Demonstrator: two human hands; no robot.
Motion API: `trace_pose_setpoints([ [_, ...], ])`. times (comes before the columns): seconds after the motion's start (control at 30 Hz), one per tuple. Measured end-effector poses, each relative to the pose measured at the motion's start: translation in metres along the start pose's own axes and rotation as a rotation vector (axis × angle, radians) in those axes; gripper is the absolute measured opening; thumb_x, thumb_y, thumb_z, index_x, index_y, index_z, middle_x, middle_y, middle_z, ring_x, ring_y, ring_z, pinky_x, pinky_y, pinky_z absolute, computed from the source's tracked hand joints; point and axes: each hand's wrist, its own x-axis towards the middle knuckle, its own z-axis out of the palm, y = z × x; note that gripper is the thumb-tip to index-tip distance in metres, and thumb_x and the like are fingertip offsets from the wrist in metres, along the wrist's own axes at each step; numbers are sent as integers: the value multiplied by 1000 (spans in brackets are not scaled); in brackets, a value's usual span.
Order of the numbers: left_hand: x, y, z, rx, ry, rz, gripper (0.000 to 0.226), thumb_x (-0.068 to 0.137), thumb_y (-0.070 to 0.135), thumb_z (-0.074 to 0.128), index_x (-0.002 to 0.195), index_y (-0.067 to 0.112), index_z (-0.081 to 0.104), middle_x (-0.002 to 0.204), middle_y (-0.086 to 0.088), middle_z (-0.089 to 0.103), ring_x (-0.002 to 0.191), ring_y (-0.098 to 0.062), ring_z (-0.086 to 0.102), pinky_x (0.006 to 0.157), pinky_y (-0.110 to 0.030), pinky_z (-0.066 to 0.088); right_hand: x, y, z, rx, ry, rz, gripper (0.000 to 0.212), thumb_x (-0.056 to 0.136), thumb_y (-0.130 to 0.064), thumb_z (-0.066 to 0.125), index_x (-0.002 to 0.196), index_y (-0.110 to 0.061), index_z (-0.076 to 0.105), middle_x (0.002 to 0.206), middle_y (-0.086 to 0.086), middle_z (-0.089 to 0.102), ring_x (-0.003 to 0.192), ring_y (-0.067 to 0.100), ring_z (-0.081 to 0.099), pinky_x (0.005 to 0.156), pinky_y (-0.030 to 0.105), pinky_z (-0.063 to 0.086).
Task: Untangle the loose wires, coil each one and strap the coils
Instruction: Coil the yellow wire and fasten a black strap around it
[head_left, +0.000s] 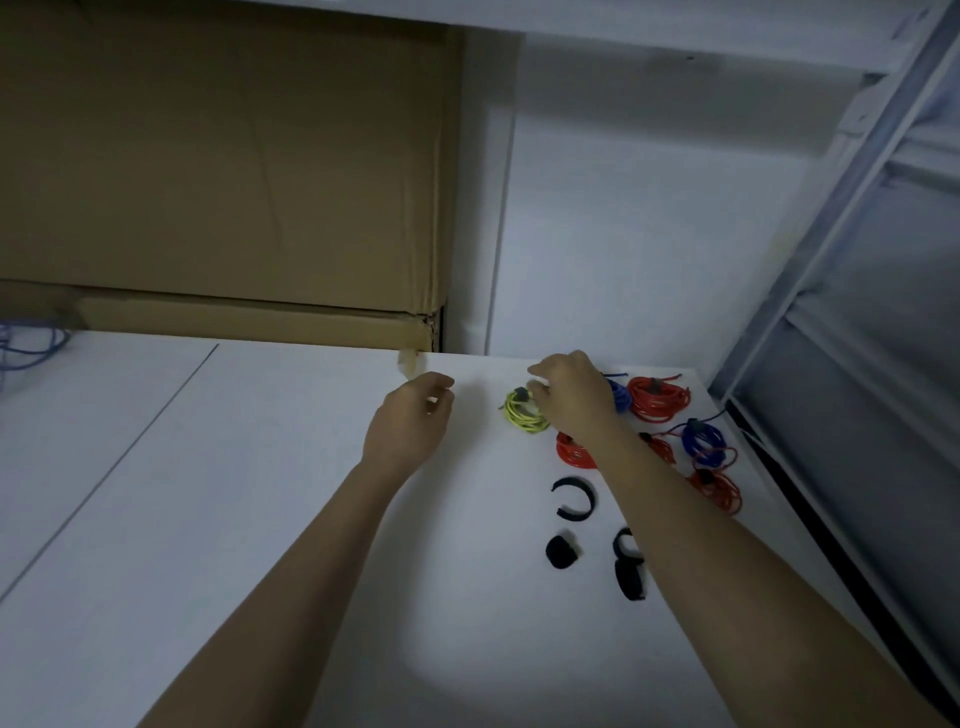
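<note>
Fingers, right: fingers (537, 387) of the right hand (571, 400) curled down onto the yellow-green coil (523, 413), tips at its dark strap (521, 393); whether they pinch the strap or only press it cannot be told.
Fingers, left: left hand (410, 421) hovers left of the yellow-green coil, fingers loosely curled, holding nothing, off the bench.
Task item: yellow-green coil, wound and strapped, flat on the bench (311, 493) near its far edge.
Finished stock: right of the yellow-green coil, a blue coil (621, 395) partly behind the right hand, then a red coil (658, 400); nearer than these, a second red coil (574, 452), a second blue coil (701, 439) and further red coils (714, 486) under and beyond the forearm.
Spare straps: three black hook-and-loop straps (574, 499), nearer the person than the yellow-green coil; one open in a curve, two rolled.
Step in hand (judged): setting down or snugging the strapped coil.
Handling advice: keep the strap tail pressed flat all round, tuck loose wire ends under the loops, release straight up so the coil does not spring or drag its neighbours.
Surface: white bench, smooth, with a seam line far left of the yellow-green coil.
Room: cardboard box (223, 171) behind and left of the yellow-green coil; white wall behind; grey metal racking (857, 260) to the right; loose blue cable (31, 348) at the far left edge, possibly work remaining.
</note>
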Motion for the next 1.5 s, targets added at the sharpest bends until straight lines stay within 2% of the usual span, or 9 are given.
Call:
trace_pose_setpoints([
  [0.13,1,-3,-2,18,20,25,25,97,23,52,118,19,64,107,-3,68,95,-20,63,81,-29,48,-4,1,2,-46,76,-53,36,94,-45,48,100,-19,73,90,8,66,102,25,49,84,37,31],
  [0.23,0,-5,0,21,18,13,24,97,24,52,118,20,64,106,0,68,94,-19,63,80,-28,46,-6,1,10,-415,-60,-108,31,98,-31,38,104,-25,67,99,-2,65,105,23,47,85,36,26],
  [0.4,-9,-9,-4,33,11,-7,25,97,23,50,118,21,63,108,0,70,96,-18,64,83,-30,49,-12,-3,14,-441,-96,-150,51,98,-48,20,115,-21,60,107,0,67,105,25,50,89,42,23],
  [0.5,-13,-8,-8,53,21,-11,25,98,23,48,118,20,63,109,0,70,97,-19,63,84,-32,50,-11,-3,16,-497,-44,-175,40,101,-37,26,123,-20,54,104,2,68,101,27,53,89,39,26],
  [0.63,-22,-6,-13,104,48,-22,25,98,21,48,118,19,63,110,0,69,98,-20,63,82,-30,48,-13,-6,14,-315,-35,-196,45,96,-11,40,141,-18,43,126,6,59,112,27,52,84,35,41],
  [0.83,-45,0,-19,166,83,-52,28,98,18,45,120,18,61,111,-2,69,101,-23,63,85,-38,52,-24,-4,11,-278,-148,-191,35,99,-35,41,123,-14,58,107,12,64,97,29,60,62,30,41],
  [0.93,-59,5,-24,201,110,-55,27,98,20,47,121,17,61,110,-1,69,102,-23,62,85,-37,51,-22,-10,7,-291,-166,-144,34,100,-31,40,118,-8,58,111,13,64,101,29,60,67,32,41],
  [1.13,-86,7,-53,358,234,-59,24,95,31,54,112,15,63,108,2,68,101,-21,62,81,-33,50,-31,-17,4,-314,-56,-245,44,100,-28,38,139,-8,39,141,8,43,133,23,34,108,38,28],
  [1.5,-156,-54,-176,854,268,-278,25,94,20,48,117,12,54,116,-9,60,106,-29,55,83,-36,41,-56,-153,24,-37,-51,-511,39,96,-23,47,133,-12,51,128,9,56,119,28,47,90,39,43],
])
